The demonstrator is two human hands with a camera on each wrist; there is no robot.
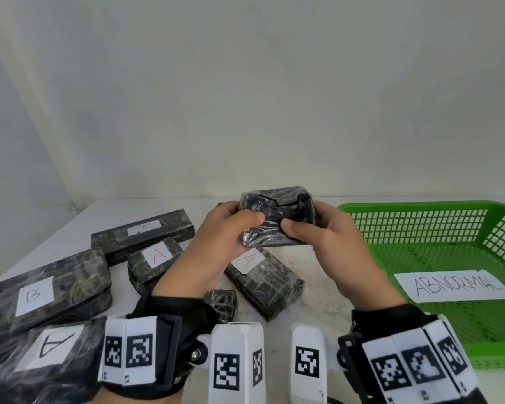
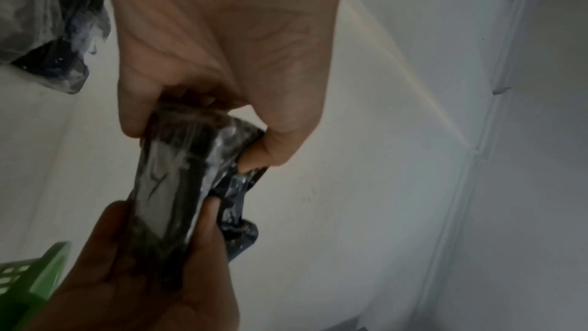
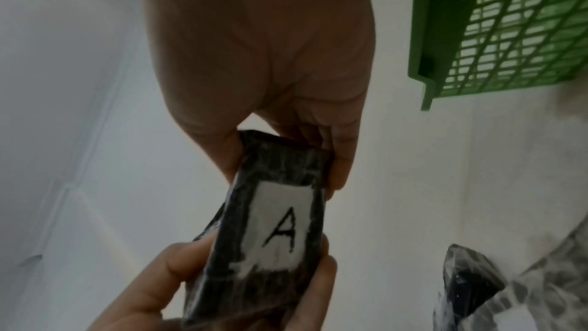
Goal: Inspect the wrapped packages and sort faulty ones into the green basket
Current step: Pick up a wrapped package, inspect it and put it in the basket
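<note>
The green basket (image 1: 438,228) is sitting on the tabletop (image 1: 318,290), a paper sign reading ABNORMAL (image 1: 456,285) lying inside it. Just left of the basket, the left hand (image 1: 213,252) and right hand (image 1: 327,246) are each grasping one end of a small wrapped package (image 1: 277,217), thumbs pressing its near face, raised above the other packages (image 1: 263,275). Its white label marked A (image 3: 280,230) is facing away.

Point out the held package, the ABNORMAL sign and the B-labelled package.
held package (image 1: 277,225), head view, wrapped dark face between the thumbs
ABNORMAL sign (image 1: 456,286), head view, middle of the white paper
B-labelled package (image 1: 79,275), head view, dark top beside its label
</note>
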